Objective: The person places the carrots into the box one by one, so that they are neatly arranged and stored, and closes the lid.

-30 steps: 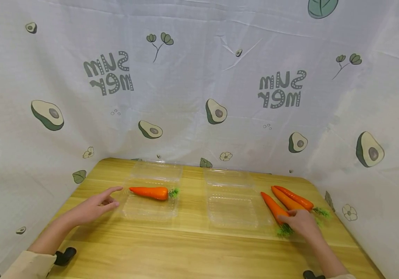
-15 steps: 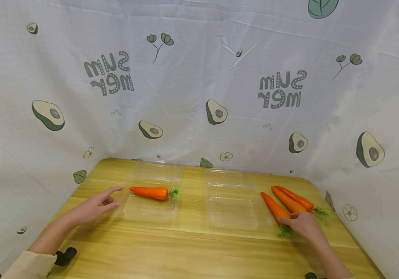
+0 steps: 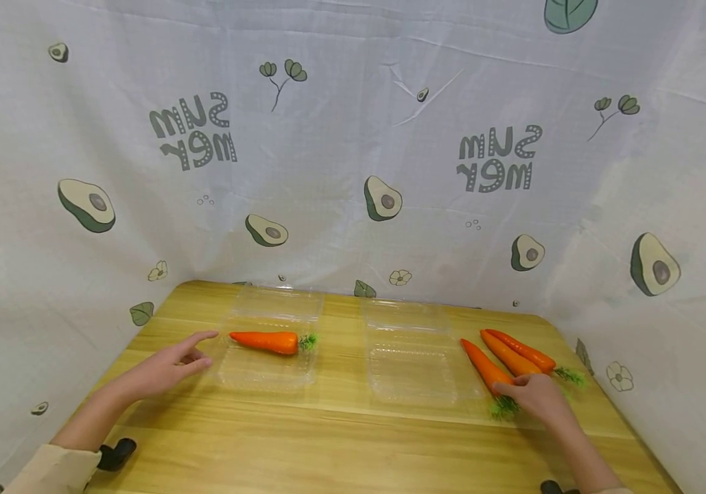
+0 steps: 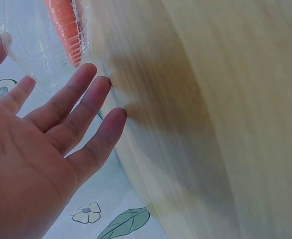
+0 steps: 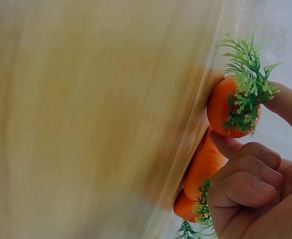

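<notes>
On the right of the table, my right hand (image 3: 538, 398) pinches a carrot (image 3: 485, 367) near its leafy end, thumb on one side and index finger on the other. In the right wrist view that carrot's thick end (image 5: 220, 107) shows between the thumb and index finger, with the other fingers curled below. Two more carrots (image 3: 522, 350) lie just beyond this hand. My left hand (image 3: 164, 367) is held with spread, relaxed fingers beside the left clear plastic container (image 3: 266, 376). Whether it touches the rim I cannot tell. One carrot (image 3: 266, 341) lies in that container.
A second clear plastic container (image 3: 411, 377), lid folded back, stands between the left container and the right-hand carrots. Both stand on a wood-grain table (image 3: 303, 446). A white printed curtain (image 3: 328, 137) surrounds the table's back and sides.
The right hand's fingers have shifted very slightly at the carrot. The left hand, the containers and the other carrots stay where they were.
</notes>
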`<move>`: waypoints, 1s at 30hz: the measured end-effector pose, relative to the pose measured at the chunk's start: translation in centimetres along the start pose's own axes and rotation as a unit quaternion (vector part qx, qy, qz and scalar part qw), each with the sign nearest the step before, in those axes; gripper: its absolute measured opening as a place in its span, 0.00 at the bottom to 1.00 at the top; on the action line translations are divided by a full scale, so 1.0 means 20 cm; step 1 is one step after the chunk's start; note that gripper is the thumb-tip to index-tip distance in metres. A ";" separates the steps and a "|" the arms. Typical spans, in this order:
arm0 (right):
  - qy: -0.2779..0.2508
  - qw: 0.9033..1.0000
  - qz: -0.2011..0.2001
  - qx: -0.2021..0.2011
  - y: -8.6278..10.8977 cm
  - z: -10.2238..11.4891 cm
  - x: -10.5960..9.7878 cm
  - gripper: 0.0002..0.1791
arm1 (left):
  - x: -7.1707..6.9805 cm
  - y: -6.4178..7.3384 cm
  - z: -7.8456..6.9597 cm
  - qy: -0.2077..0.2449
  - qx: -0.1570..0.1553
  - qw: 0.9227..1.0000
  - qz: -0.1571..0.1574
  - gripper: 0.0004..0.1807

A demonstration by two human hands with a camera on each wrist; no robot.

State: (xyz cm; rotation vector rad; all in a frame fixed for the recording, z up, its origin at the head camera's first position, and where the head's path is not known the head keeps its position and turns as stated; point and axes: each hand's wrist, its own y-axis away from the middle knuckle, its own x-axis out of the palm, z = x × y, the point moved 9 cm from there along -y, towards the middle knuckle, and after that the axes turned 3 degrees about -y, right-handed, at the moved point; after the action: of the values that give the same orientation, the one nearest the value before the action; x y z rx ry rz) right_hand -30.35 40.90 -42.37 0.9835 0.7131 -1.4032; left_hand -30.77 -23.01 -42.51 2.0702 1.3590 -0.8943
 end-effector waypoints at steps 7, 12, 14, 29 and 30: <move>-0.040 0.999 0.020 0.022 0.02 -0.02 0.00 0.47 | 0.00 0.00 0.00 -0.002 -0.005 1.000 0.000 0.33; -0.030 0.999 0.017 0.015 0.02 -0.02 0.00 0.45 | 0.00 -0.01 0.00 0.002 0.000 1.000 0.001 0.33; -0.022 1.000 0.018 0.009 0.01 -0.01 0.00 0.43 | 0.00 0.00 0.00 0.004 0.003 1.000 0.001 0.33; -0.034 0.999 0.035 0.014 0.03 -0.01 0.02 0.46 | -0.01 -0.01 0.01 -0.006 0.000 1.000 -0.004 0.33; -0.035 0.999 0.035 0.013 0.03 -0.01 0.03 0.46 | -0.01 -0.01 0.01 -0.005 -0.001 1.000 -0.005 0.33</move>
State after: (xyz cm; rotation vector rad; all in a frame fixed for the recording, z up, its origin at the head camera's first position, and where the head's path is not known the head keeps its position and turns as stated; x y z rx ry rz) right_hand -29.74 40.88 -42.87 0.9656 0.6049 -1.3826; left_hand -30.97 -23.21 -42.60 2.0561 1.3645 -0.9053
